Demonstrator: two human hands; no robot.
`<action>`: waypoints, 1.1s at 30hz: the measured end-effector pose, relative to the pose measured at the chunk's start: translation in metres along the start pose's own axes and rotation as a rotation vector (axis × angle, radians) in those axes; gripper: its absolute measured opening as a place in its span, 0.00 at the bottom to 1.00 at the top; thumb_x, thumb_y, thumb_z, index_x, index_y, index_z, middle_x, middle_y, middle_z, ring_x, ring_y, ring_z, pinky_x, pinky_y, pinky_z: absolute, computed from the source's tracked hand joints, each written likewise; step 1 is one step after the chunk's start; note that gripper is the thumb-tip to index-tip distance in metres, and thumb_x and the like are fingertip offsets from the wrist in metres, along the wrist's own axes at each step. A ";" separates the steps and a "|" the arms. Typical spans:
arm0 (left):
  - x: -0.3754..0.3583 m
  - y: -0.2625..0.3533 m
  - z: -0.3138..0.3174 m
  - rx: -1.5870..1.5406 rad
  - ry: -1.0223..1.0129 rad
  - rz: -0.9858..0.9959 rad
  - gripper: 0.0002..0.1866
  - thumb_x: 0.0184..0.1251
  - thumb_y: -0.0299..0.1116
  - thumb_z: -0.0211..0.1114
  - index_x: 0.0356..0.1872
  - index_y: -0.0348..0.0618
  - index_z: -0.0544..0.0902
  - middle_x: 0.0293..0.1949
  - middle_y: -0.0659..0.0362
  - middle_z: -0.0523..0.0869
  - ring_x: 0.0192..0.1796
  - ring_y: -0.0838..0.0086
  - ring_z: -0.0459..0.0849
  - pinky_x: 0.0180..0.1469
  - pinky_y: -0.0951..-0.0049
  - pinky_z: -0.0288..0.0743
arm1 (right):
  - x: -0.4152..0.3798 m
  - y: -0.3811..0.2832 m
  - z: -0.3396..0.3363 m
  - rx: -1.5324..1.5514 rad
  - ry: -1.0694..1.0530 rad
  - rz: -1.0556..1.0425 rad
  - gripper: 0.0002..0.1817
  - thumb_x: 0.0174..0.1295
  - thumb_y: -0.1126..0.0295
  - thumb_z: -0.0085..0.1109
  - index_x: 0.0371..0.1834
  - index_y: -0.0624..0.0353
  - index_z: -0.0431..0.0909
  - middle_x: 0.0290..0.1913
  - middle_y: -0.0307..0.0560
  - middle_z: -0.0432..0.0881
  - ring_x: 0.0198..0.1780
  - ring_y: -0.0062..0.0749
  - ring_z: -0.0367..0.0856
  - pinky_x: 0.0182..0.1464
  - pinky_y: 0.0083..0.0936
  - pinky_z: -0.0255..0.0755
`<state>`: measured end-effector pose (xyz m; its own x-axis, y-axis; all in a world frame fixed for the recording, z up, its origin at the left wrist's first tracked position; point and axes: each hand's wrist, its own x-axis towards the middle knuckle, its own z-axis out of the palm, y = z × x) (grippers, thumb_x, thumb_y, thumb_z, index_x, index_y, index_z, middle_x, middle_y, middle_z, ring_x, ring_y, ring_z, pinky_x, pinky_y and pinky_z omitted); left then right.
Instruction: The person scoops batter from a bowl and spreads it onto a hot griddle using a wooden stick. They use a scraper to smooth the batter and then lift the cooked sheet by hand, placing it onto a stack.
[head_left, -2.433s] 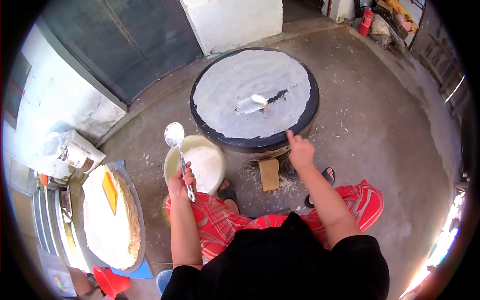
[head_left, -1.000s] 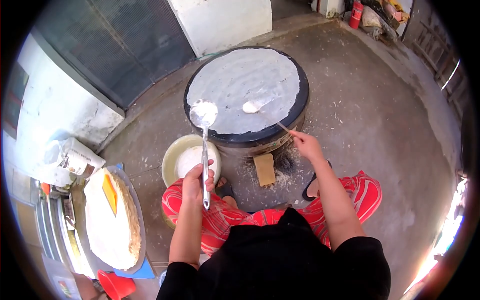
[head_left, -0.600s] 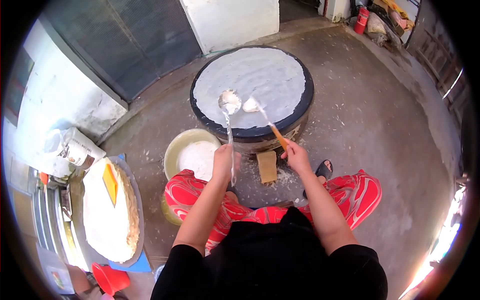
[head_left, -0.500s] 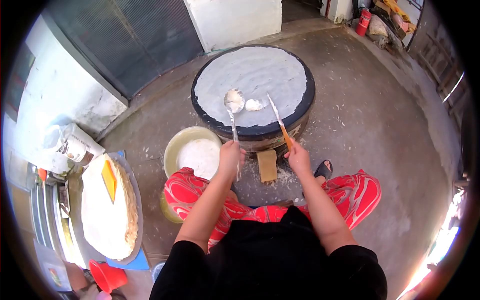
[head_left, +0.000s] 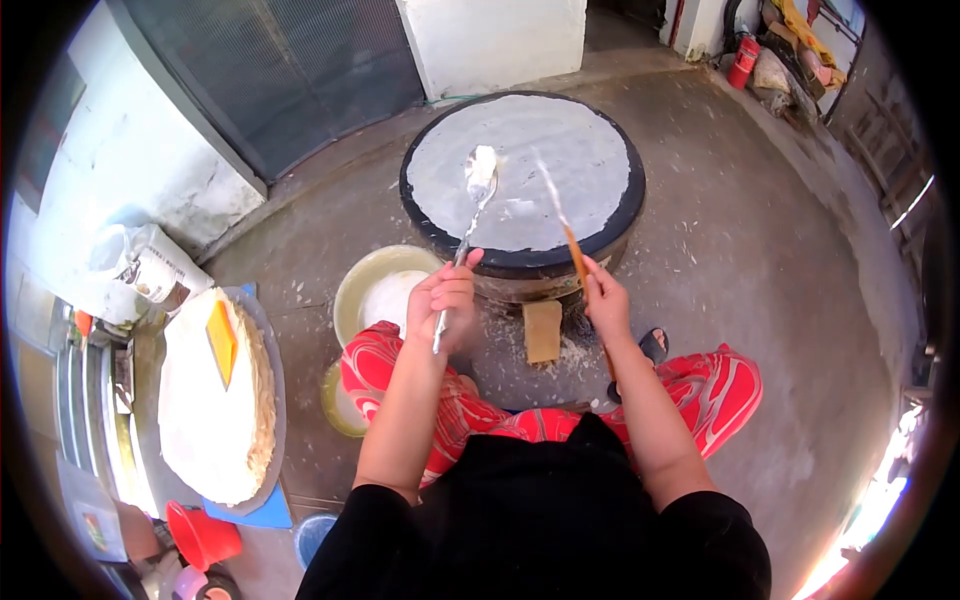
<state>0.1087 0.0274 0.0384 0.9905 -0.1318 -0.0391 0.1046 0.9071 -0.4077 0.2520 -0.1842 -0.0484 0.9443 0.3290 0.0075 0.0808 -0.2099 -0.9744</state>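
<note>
My left hand (head_left: pixel 445 297) is closed around the handle of a metal spoon (head_left: pixel 481 185), whose bowl carries a white lump of batter (head_left: pixel 485 160) over the griddle. In my right hand (head_left: pixel 606 302) is the wooden handle of a long, thin spatula (head_left: pixel 565 222); its batter-coated blade, slightly blurred, points over the griddle too. Before me stands the round black griddle (head_left: pixel 625 205), and a thin white sheet of batter (head_left: pixel 560 125) spreads almost to its rim. Near my left hand, a cream basin (head_left: pixel 349 297) holds white batter (head_left: pixel 393 298).
At left, a stack of thin pancakes (head_left: pixel 205 440) lies on a round board, a yellow scraper (head_left: pixel 221 345) on top. Below it are a red bucket (head_left: pixel 204 535) and a blue container (head_left: pixel 313 540). A tan block (head_left: pixel 542 332) sits at the griddle's base. A fire extinguisher (head_left: pixel 743 62) stands far right.
The spoon has risen and tilted, and the white lump that lay beside it on the sheet is now in its bowl. The spatula blade has moved up with my right hand.
</note>
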 end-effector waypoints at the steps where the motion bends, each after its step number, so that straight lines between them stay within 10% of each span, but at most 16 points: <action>1: -0.003 -0.002 0.007 -0.014 -0.062 -0.025 0.20 0.66 0.29 0.41 0.55 0.25 0.61 0.25 0.59 0.69 0.19 0.80 0.66 0.19 0.81 0.65 | 0.018 0.035 0.003 -0.024 0.086 -0.102 0.15 0.61 0.68 0.47 0.51 0.53 0.73 0.37 0.50 0.81 0.37 0.26 0.79 0.39 0.22 0.70; 4: -0.019 -0.003 0.024 -0.005 -0.137 -0.026 0.21 0.67 0.28 0.41 0.57 0.24 0.59 0.25 0.59 0.68 0.19 0.80 0.66 0.18 0.80 0.65 | 0.014 0.059 0.016 -0.268 0.137 -0.108 0.15 0.62 0.65 0.46 0.51 0.53 0.74 0.44 0.52 0.79 0.46 0.35 0.78 0.47 0.24 0.68; 8: -0.051 0.016 0.046 0.147 -0.141 0.106 0.21 0.67 0.28 0.40 0.57 0.23 0.57 0.24 0.60 0.67 0.18 0.80 0.65 0.16 0.81 0.62 | -0.041 0.047 0.056 -0.284 -0.718 -0.087 0.15 0.61 0.64 0.47 0.51 0.52 0.73 0.46 0.50 0.78 0.49 0.36 0.76 0.51 0.25 0.66; 11: -0.086 0.037 0.055 0.312 0.021 0.259 0.20 0.66 0.29 0.42 0.55 0.24 0.60 0.24 0.60 0.67 0.18 0.81 0.64 0.16 0.82 0.61 | -0.040 0.013 0.042 -0.142 -0.551 0.015 0.14 0.62 0.68 0.46 0.48 0.59 0.75 0.50 0.40 0.77 0.40 0.16 0.73 0.42 0.16 0.68; 13: -0.111 0.055 0.052 0.400 0.177 0.365 0.19 0.67 0.31 0.42 0.53 0.25 0.62 0.24 0.60 0.67 0.18 0.81 0.64 0.15 0.83 0.60 | -0.007 0.073 0.039 0.073 -0.278 -0.121 0.17 0.64 0.65 0.44 0.55 0.50 0.70 0.29 0.34 0.77 0.25 0.14 0.70 0.27 0.14 0.66; 14: -0.122 0.065 0.047 0.398 0.182 0.365 0.19 0.67 0.31 0.42 0.53 0.25 0.62 0.24 0.60 0.67 0.18 0.81 0.64 0.15 0.83 0.60 | -0.006 0.036 0.019 0.066 -0.353 0.181 0.17 0.65 0.63 0.41 0.57 0.48 0.68 0.23 0.33 0.74 0.17 0.14 0.64 0.18 0.14 0.61; 16: -0.140 0.084 0.033 0.414 0.374 0.444 0.18 0.67 0.32 0.42 0.50 0.25 0.64 0.24 0.60 0.68 0.18 0.82 0.64 0.15 0.83 0.59 | -0.003 0.016 0.013 -0.013 -0.325 0.181 0.16 0.64 0.68 0.42 0.54 0.58 0.70 0.40 0.44 0.79 0.37 0.22 0.77 0.42 0.19 0.70; 23: -0.170 0.124 -0.031 0.267 0.603 0.515 0.14 0.66 0.31 0.41 0.40 0.26 0.67 0.22 0.61 0.69 0.14 0.83 0.64 0.14 0.85 0.62 | 0.013 -0.009 0.033 -0.011 -0.416 0.428 0.17 0.65 0.66 0.38 0.55 0.52 0.69 0.25 0.40 0.77 0.19 0.20 0.73 0.25 0.21 0.69; 28: -0.175 0.134 -0.056 0.221 0.661 0.506 0.09 0.64 0.29 0.43 0.28 0.33 0.66 0.20 0.60 0.70 0.14 0.83 0.65 0.12 0.86 0.62 | 0.020 0.007 0.053 -0.706 -0.190 -0.173 0.18 0.61 0.63 0.45 0.54 0.48 0.71 0.30 0.52 0.79 0.28 0.40 0.78 0.32 0.31 0.70; 33: -0.170 0.146 -0.070 0.180 0.713 0.493 0.09 0.64 0.30 0.43 0.30 0.33 0.66 0.20 0.61 0.69 0.14 0.82 0.64 0.13 0.84 0.62 | 0.010 -0.004 0.055 -0.621 -0.273 -0.118 0.18 0.57 0.63 0.49 0.52 0.46 0.72 0.33 0.54 0.79 0.33 0.45 0.78 0.36 0.33 0.71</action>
<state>-0.0511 0.1541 -0.0787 0.6413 0.1272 -0.7567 -0.2475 0.9677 -0.0471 0.2441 -0.1297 -0.0567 0.8104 0.5851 -0.0303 0.4232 -0.6203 -0.6604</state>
